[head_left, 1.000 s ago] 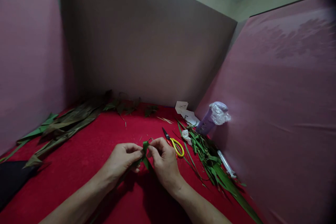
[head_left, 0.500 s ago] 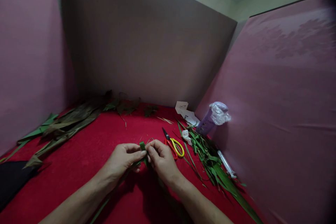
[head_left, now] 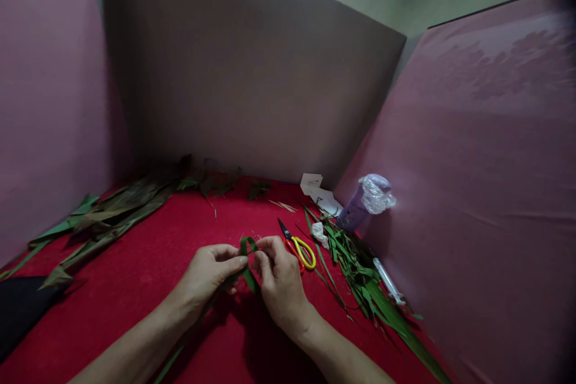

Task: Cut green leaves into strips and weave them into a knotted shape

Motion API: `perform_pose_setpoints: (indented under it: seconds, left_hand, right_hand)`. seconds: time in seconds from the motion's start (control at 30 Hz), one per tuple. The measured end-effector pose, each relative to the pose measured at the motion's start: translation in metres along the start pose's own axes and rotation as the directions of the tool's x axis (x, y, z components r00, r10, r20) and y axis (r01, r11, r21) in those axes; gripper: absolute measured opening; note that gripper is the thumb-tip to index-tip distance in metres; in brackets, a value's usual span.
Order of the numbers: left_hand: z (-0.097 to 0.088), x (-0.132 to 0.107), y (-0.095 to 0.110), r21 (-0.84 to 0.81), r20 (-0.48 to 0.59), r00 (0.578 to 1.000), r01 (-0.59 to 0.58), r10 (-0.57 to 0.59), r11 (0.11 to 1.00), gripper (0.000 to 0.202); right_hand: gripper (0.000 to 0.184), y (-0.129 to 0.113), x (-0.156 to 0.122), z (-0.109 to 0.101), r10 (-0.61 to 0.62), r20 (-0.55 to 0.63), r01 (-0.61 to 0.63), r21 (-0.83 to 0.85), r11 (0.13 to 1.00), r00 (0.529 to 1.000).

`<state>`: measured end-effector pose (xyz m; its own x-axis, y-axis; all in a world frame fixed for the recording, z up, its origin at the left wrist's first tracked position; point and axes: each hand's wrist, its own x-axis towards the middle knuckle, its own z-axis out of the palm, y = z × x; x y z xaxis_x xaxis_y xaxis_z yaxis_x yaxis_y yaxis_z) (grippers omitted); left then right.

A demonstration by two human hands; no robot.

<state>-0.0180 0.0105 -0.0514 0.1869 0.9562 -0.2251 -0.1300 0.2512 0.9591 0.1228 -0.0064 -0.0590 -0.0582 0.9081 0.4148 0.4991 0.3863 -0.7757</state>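
Between my hands is a green leaf strip (head_left: 249, 278), bent into a small loop at its top. My left hand (head_left: 208, 270) pinches it between thumb and fingers from the left. A long tail of the strip runs down along my left forearm. My right hand (head_left: 279, 279) is closed at the loop's right side, thumb against the index finger, gripping the strip there. Just beyond my right hand lie scissors (head_left: 303, 253) with one red and one yellow handle, their dark blades pointing away from me.
On the right lie a pile of green leaf strips (head_left: 348, 261), crumpled tissue (head_left: 319, 233), a clear plastic tube (head_left: 387, 282) and a purple canister (head_left: 355, 207) topped with plastic. White papers (head_left: 321, 195) and thin sticks (head_left: 282, 206) are at the back. Dried leaves (head_left: 121, 207) and black cloth (head_left: 27, 306) lie left.
My right hand has shifted slightly right, away from my left. The strip's narrow upright fold has opened into a wider loop. My left hand has hardly moved.
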Motion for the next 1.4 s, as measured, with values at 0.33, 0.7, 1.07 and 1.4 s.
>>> perform_pose_setpoints:
  seconds: [0.33, 0.7, 1.07, 1.4]
  left_hand:
    - [0.000, -0.001, 0.002, -0.023, -0.056, 0.998, -0.013, 0.012, 1.000, 0.020]
    - [0.000, 0.003, -0.002, -0.005, -0.046, 0.999, 0.002, -0.002, 1.000, 0.023]
    - [-0.001, 0.004, -0.007, 0.026, -0.004, 0.999, -0.038, 0.038, 0.999, 0.026]
    - [0.000, 0.001, -0.004, 0.051, -0.007, 1.000, 0.004, -0.003, 0.999, 0.024]
  right_hand:
    - [0.007, 0.009, 0.009, -0.002, 0.164, 0.029, -0.166, 0.238, 0.957, 0.986]
    - [0.012, 0.003, 0.022, -0.014, 0.298, 0.144, -0.331, 0.444, 0.833, 0.944]
    - [0.009, 0.004, 0.009, -0.007, 0.111, 0.056, -0.116, 0.090, 0.989, 0.992]
    - [0.011, 0.003, 0.001, -0.004, -0.229, -0.030, 0.219, -0.190, 0.957, 0.973]
